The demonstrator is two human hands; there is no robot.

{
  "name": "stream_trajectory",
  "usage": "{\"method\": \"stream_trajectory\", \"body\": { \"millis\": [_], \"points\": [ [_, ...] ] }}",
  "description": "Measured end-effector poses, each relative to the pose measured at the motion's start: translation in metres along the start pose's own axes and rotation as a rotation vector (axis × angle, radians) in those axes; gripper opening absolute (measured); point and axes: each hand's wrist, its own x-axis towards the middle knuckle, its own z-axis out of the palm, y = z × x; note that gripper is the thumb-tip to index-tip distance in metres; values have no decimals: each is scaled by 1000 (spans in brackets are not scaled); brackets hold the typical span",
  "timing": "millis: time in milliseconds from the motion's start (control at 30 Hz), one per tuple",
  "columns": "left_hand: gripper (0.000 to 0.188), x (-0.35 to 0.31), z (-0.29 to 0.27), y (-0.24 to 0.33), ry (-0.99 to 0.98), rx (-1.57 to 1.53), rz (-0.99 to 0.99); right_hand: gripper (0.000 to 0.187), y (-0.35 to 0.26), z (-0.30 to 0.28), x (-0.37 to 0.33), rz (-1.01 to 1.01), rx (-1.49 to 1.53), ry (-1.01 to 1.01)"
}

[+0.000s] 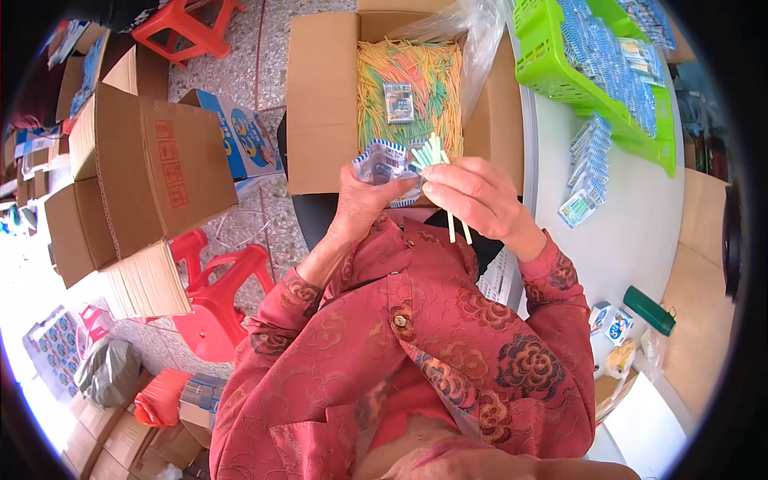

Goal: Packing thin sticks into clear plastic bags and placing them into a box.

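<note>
My left hand (358,206) grips a small clear packet (382,162) with blue-and-white striped edges, its thumb laid across the front. Close beside it, my right hand (480,196) pinches a bunch of thin pale green and whitish sticks (430,152); a couple of them stick out below the fingers. Both hands are over the near side of an open cardboard box (322,104). Loose yellow, green and pink sticks (436,68) fill that box. On top of them rests another striped packet (398,102). Whether the held packet's mouth is open, I cannot tell.
At right, a white table (552,216) bears a bright green basket (588,100) of striped packets, a row of loose packets (588,172) and a dark green cylinder (650,310). Clear plastic (480,32) drapes the box's far right corner. Left stand a large carton (160,160) and red stools (212,316).
</note>
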Motion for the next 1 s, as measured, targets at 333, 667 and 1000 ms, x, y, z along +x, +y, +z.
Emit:
{"method": "stream_trajectory", "body": {
  "millis": [333, 667, 1000],
  "points": [
    [18, 1, -1, 6, -45, 13, -26, 21, -2, -8, 2, -63, 24, -90],
    [14, 3, -2, 6, -39, 72, -8, 18, -2, -13, 7, -86, 70, -166],
    [11, 7, -11, -1, -111, 296, 74, 14, 6, -21, 22, 490, 446, -199]
  ]
}}
